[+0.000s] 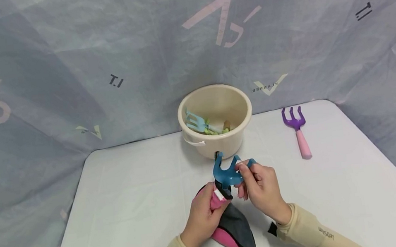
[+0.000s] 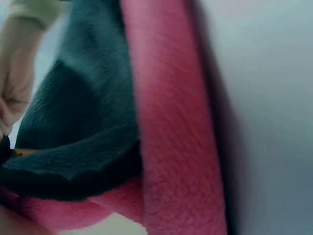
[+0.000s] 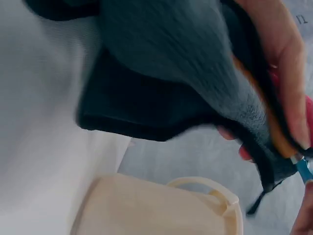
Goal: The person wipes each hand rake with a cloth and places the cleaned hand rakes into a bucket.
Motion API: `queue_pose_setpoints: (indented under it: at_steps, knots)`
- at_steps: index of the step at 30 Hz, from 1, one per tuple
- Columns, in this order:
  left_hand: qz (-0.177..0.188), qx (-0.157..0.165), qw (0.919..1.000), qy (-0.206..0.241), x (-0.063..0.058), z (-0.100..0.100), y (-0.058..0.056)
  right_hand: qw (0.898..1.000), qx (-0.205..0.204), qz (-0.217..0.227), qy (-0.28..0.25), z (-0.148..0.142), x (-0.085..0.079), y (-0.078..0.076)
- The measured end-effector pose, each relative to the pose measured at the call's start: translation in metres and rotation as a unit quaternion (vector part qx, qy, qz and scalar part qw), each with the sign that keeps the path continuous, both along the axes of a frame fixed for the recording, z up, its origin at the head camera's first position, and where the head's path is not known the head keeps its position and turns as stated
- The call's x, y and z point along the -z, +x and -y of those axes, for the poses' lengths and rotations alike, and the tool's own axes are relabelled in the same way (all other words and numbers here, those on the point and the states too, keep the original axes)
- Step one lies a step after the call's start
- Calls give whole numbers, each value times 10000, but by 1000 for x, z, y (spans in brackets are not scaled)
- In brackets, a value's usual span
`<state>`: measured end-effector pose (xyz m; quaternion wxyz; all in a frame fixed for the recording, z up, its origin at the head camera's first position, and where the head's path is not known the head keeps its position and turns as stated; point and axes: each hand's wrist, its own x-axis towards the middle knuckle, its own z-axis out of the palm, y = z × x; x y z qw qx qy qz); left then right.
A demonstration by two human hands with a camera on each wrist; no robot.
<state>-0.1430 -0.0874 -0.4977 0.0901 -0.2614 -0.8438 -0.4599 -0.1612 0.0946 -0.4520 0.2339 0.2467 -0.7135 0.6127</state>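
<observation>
My left hand [image 1: 202,218] grips a pink and dark grey cloth [image 1: 236,223] bunched around the handle of a blue garden hand rake [image 1: 224,176]. The thumb lies along the pink side, near a small white label. Fingers of my right hand [image 1: 265,189] pinch the rake at its right-hand tines. In the right wrist view, the orange-brown handle [image 3: 268,108] shows between folds of the cloth. The cloth's loose end hangs down towards me, and its pink face [image 2: 171,122] fills much of the left wrist view.
A cream bucket [image 1: 220,149] stands at the back centre, just beyond the rake. In it lie a light blue hand fork [image 1: 196,121] and some green pieces. A purple hand fork [image 1: 294,121] with a pink handle lies at the right on the white table [image 1: 129,203].
</observation>
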Motion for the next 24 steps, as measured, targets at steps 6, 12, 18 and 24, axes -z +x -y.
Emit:
queue_pose_setpoints:
  at_steps: [6,12,18,24]
  knots:
    - [-1065,-381,9912,-692,-2,-2,2,9998,-28,132,-165,1,1,0]
    - [1387,1422,9754,959,-4,12,-2,9965,-575,559,-218,-1,-4,1]
    - [2465,2367,9183,1998,-2,20,-6,9921,-1001,731,-199,0,-21,5]
    - [771,948,9918,366,-6,10,-2,9978,-531,371,-116,2,-28,7]
